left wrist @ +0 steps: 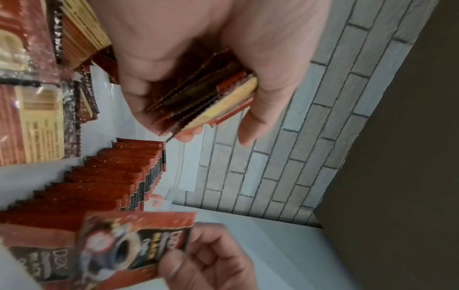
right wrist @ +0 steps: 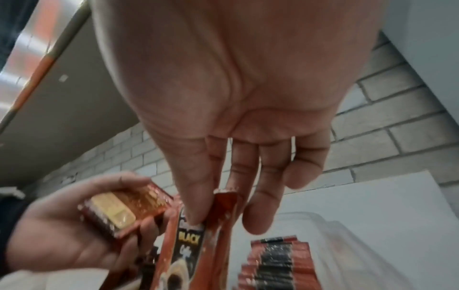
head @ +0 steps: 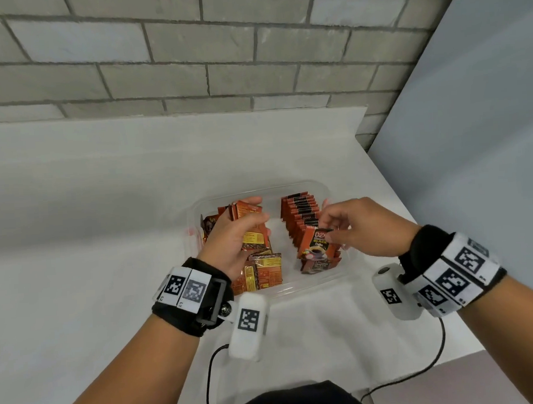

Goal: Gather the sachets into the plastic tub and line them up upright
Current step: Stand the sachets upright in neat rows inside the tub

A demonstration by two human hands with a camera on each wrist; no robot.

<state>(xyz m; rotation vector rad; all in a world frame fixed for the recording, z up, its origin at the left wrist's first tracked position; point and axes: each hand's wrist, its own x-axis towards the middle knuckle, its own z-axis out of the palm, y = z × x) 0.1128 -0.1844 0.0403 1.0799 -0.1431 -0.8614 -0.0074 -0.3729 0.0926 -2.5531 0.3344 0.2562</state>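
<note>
A clear plastic tub (head: 292, 186) sits on the white table. Along its right side stands a row of red-and-black coffee sachets (head: 301, 220), upright, also in the left wrist view (left wrist: 109, 176) and the right wrist view (right wrist: 278, 261). My left hand (head: 239, 234) grips a small stack of sachets (left wrist: 206, 100) over the tub's left half. My right hand (head: 337, 229) pinches one sachet (head: 315, 245) by its top edge at the near end of the row, thumb on its printed face (right wrist: 188, 241). Loose sachets (head: 262, 271) lie flat in the tub's near left corner.
A grey brick wall (head: 189, 51) rises behind the table. A pale panel (head: 471, 129) closes off the right side, and the table's right edge runs near the tub. Black cables (head: 212, 374) trail over the near table edge.
</note>
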